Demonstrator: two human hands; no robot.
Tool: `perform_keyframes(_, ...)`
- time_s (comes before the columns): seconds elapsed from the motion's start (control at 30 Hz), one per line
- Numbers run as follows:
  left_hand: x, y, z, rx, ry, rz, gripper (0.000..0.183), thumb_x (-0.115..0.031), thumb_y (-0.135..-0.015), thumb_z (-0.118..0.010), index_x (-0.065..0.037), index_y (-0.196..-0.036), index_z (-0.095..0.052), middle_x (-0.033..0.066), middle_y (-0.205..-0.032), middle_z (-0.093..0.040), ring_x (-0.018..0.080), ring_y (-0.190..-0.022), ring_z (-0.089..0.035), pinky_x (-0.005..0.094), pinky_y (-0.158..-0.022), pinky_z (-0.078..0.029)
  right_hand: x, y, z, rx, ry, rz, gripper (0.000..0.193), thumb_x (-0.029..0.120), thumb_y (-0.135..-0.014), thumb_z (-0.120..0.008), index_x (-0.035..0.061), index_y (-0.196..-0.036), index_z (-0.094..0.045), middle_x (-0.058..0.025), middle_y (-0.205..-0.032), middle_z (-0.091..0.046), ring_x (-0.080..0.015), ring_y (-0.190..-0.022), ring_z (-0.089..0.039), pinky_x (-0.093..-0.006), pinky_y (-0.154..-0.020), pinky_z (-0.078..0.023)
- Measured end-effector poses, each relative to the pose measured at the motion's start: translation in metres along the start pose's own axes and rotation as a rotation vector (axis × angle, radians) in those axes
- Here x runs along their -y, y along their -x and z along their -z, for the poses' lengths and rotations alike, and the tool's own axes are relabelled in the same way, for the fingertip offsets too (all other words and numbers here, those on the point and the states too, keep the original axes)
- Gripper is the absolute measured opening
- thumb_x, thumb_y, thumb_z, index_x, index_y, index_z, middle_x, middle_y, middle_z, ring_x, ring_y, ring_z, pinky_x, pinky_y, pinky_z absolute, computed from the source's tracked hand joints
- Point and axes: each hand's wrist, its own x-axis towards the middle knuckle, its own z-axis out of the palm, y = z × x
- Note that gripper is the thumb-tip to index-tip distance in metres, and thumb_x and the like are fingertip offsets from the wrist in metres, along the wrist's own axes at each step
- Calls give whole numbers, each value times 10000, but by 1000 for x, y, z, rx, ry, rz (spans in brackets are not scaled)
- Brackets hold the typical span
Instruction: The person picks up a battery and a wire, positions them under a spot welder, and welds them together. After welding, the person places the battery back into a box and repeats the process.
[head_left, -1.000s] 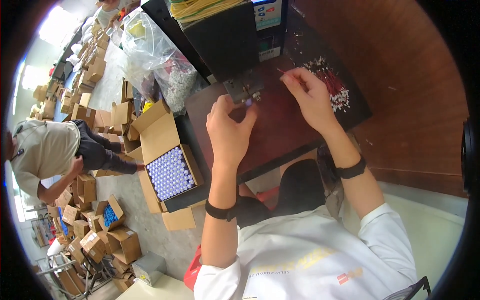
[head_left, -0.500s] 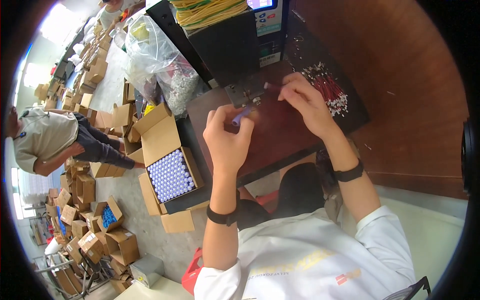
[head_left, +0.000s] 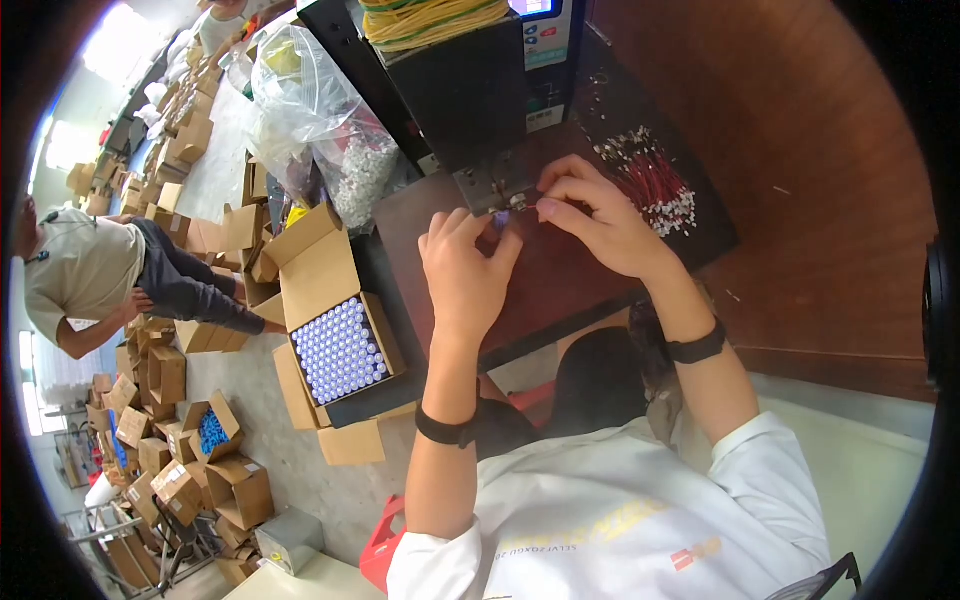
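My left hand [head_left: 464, 268] is closed on a small purple cylindrical battery [head_left: 501, 217], which it holds at the metal tips [head_left: 517, 201] under the black machine [head_left: 455, 105]. Most of the battery is hidden by the fingers. From the right, my right hand [head_left: 605, 220] pinches a thin red wire [head_left: 531, 207] close to the same tips. Whether the wire touches the battery I cannot tell. Both hands are above a dark reddish-brown board [head_left: 560, 285].
Red wires with white connectors [head_left: 660, 190] lie in a pile right of my right hand. An open carton [head_left: 393, 340] of purple batteries stands to the left. Behind it sits a clear bag [head_left: 340, 150] of white parts. Another person [head_left: 95, 265] stands far left among cartons.
My left hand has moved slightly right with the battery, bringing it up to the machine's tips. My right hand has come left and closer to the battery with the wire.
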Motion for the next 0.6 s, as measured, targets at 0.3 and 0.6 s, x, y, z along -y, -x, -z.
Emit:
perform_keyframes(0.3,-3,-4,4,27,-11,-2,214,-178,-781,-787,1,-884,-733,112,-775,-638,286,-782,-589,395,-739,-454,-5,-4,-4,-7,132,16,170,160,-980,-660,-8,-962,-677,-77,-1097,-554,-206,-1047,-558,-306,-915,-442)
perform_keyframes(0.6,-2,-3,3,35,-16,-18,225,-174,-789,-775,6,-918,-741,117,-773,-638,287,-783,-589,393,-746,-458,-4,-3,-4,-25,126,27,165,158,-968,-673,-7,-955,-677,-78,-1086,-566,-212,-1042,-561,-321,-912,-445)
